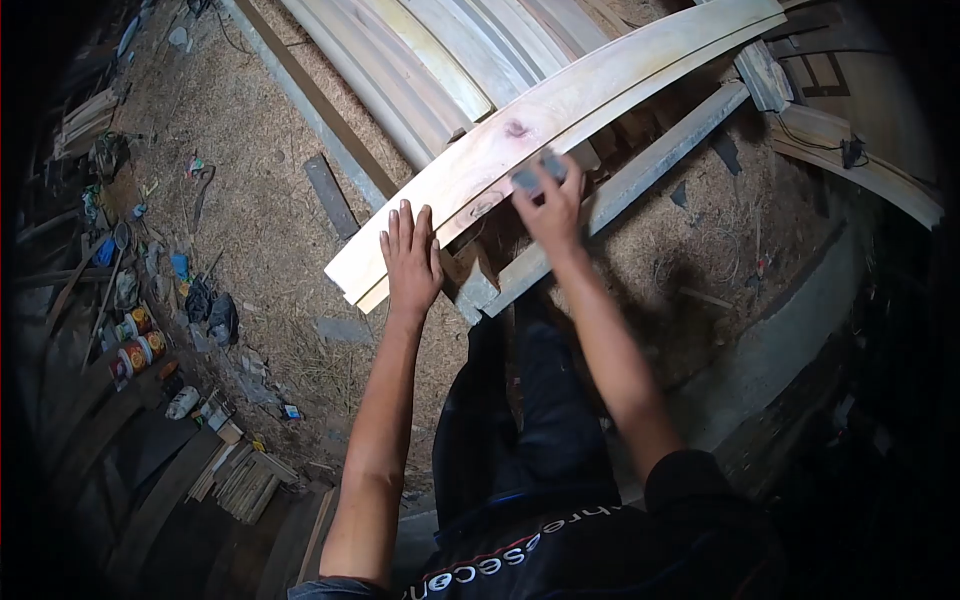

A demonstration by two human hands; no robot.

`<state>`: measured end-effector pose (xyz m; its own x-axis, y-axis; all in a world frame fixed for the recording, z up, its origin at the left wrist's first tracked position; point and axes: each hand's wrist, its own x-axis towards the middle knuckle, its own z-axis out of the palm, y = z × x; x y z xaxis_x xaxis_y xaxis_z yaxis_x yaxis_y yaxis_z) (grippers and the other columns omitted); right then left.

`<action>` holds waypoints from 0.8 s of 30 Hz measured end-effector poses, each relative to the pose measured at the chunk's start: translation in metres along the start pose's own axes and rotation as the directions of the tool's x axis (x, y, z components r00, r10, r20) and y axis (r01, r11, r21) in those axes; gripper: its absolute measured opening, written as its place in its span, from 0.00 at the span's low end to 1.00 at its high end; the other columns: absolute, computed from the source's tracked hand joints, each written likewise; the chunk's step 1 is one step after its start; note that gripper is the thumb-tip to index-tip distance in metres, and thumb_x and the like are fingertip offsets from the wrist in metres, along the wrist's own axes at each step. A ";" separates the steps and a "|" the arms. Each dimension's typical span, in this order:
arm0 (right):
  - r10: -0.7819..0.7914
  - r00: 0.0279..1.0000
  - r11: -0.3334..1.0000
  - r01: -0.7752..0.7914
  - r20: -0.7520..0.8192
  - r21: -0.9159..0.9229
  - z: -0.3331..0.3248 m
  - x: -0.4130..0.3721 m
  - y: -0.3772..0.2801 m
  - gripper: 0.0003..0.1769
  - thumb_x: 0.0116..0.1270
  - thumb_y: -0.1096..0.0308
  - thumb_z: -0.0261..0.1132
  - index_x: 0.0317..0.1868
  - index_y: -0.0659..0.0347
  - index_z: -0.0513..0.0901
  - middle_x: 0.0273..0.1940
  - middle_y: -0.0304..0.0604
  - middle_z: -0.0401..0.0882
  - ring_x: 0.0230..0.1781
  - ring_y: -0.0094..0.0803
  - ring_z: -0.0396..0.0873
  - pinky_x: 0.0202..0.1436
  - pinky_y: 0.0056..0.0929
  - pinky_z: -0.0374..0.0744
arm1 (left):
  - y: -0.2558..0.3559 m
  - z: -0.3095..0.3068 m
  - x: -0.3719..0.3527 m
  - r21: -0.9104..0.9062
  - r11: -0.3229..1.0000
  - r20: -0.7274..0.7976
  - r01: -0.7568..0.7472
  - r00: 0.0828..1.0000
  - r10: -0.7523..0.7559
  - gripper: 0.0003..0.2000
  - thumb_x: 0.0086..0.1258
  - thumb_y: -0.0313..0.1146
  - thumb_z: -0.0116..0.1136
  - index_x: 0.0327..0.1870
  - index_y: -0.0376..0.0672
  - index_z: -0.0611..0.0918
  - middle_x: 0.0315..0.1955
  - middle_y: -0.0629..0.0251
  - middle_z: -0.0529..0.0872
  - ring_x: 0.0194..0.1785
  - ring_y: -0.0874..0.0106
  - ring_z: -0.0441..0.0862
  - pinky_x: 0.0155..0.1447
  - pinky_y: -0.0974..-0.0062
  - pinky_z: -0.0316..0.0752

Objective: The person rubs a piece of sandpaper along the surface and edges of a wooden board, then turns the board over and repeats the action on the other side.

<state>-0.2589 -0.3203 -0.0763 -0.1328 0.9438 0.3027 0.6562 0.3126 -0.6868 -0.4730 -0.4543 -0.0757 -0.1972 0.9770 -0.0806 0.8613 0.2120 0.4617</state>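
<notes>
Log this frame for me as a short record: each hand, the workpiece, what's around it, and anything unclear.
Left hand: fingers spread lightly, laid on the board near its left end
Right hand: holding a dark block at the board's near edge
Workpiece: long, pale, slightly curved wooden board with a dark knot and a lengthwise line
Beyond it: planks side by side
Floor: littered with shavings
Unclear: right hand and block are blurred; block's exact type
</notes>
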 end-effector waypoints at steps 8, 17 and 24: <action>-0.069 0.988 0.998 0.067 0.140 0.023 0.032 -0.062 -0.065 0.26 0.57 0.66 0.80 0.58 0.56 0.87 0.67 0.57 0.67 0.67 0.58 0.69 0.67 0.54 0.75 | 0.000 0.001 0.001 0.000 1.000 -0.006 0.007 1.000 -0.007 0.30 0.79 0.34 0.52 0.82 0.55 0.64 0.84 0.54 0.55 0.86 0.51 0.50 0.85 0.44 0.45; -0.036 0.998 0.991 0.030 -0.048 -0.131 -0.013 0.015 0.008 0.25 0.61 0.67 0.78 0.59 0.60 0.86 0.64 0.59 0.69 0.63 0.58 0.72 0.65 0.49 0.77 | 0.001 0.001 0.002 -0.005 1.000 -0.020 -0.004 1.000 0.004 0.30 0.79 0.34 0.52 0.82 0.54 0.64 0.84 0.54 0.56 0.86 0.51 0.51 0.85 0.44 0.45; -0.053 0.987 0.997 0.060 0.153 -0.046 0.029 -0.057 -0.063 0.27 0.58 0.65 0.80 0.59 0.56 0.87 0.64 0.57 0.69 0.64 0.54 0.71 0.66 0.52 0.74 | 0.004 0.003 -0.001 0.045 0.999 -0.037 0.011 0.999 -0.010 0.31 0.79 0.34 0.52 0.83 0.53 0.63 0.84 0.55 0.56 0.86 0.52 0.51 0.86 0.46 0.43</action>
<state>-0.3138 -0.3906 -0.0695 -0.2791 0.9314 0.2337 0.6802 0.3636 -0.6365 -0.4680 -0.4545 -0.0765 -0.2228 0.9735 -0.0522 0.8792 0.2237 0.4206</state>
